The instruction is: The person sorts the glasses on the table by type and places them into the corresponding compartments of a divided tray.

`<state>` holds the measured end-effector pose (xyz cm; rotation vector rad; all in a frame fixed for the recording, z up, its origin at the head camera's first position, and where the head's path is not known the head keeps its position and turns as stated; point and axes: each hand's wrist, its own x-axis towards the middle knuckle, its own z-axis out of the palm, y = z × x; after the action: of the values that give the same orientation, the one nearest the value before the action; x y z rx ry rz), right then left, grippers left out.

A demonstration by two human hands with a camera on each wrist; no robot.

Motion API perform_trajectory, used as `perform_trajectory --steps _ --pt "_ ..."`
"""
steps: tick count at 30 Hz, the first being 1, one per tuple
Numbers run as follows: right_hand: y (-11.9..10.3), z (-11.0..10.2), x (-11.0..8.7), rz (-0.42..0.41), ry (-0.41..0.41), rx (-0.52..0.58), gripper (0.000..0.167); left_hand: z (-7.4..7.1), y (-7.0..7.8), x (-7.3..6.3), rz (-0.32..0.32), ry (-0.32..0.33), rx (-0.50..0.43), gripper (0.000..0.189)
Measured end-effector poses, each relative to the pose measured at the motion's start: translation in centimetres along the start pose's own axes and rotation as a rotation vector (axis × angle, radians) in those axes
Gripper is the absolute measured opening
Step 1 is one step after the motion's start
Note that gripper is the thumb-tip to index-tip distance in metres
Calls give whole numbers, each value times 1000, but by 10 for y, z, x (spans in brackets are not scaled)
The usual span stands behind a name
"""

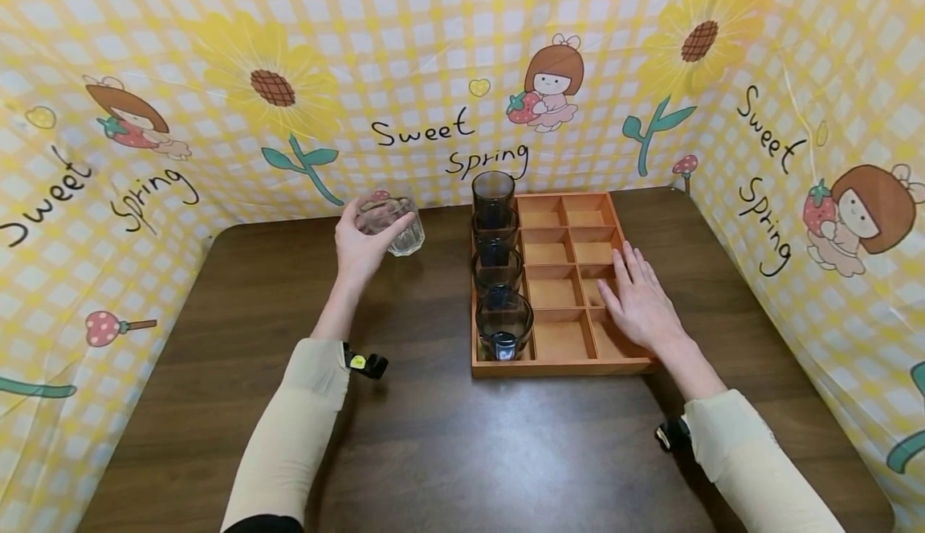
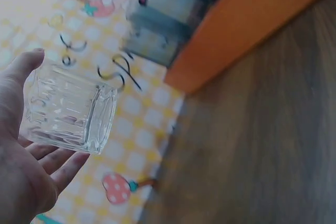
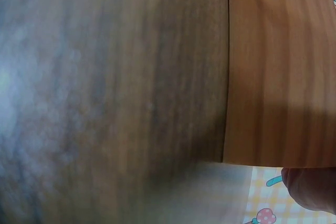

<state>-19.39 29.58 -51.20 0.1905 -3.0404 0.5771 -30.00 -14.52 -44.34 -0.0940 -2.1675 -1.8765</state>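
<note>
My left hand (image 1: 361, 248) holds a clear glass tumbler (image 1: 406, 236) between thumb and fingers, near the table's back edge and left of a wooden divided tray (image 1: 564, 368). In the left wrist view the tumbler (image 2: 73, 108) appears raised off the tabletop, thumb on one side and fingers on the other. My right hand (image 1: 639, 300) rests on the tray's right edge, its fingers extended. Several dark tinted glasses (image 1: 503, 328) fill the tray's left column, one behind another. The right wrist view shows mostly the tray's side (image 3: 278, 72).
A dark brown wooden table (image 1: 405, 437) carries the tray. Yellow checked cloth (image 1: 419, 51) with printed flowers and figures hangs along the back and both sides. Dark bands with small devices (image 1: 372, 363) sit at both wrists.
</note>
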Motion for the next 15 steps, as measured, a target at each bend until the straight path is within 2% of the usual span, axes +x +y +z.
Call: perform_trajectory --steps 7,15 --pt "0 0 -2 4 -8 2 74 24 31 -1 10 -77 -19 72" --pt "-1 -2 -1 9 1 7 74 62 61 3 33 -164 -25 75"
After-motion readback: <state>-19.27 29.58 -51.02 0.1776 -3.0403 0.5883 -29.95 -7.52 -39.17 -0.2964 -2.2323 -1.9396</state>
